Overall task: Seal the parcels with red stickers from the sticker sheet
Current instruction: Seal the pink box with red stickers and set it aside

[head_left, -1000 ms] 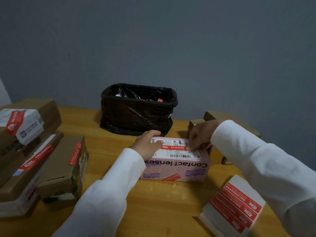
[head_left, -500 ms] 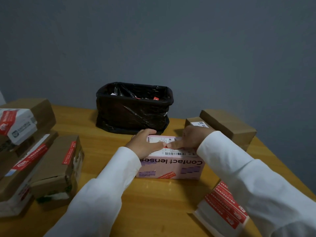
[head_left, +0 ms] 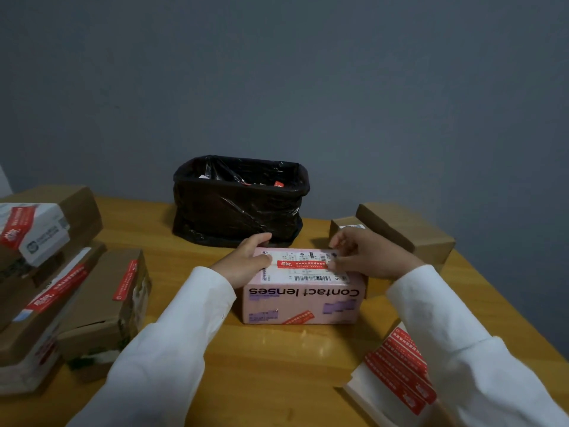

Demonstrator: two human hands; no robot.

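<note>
Glossy varnished wood table (head_left: pixel 277 365), crinkly shiny black plastic bin liner (head_left: pixel 240 208), matt brown cardboard boxes (head_left: pixel 101 306).

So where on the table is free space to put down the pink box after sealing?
Bare wood lies in front of the pink box, between the two sleeves, and between the black bin and the left stack of parcels. The right side is crowded by the sticker sheet and brown boxes.
</note>
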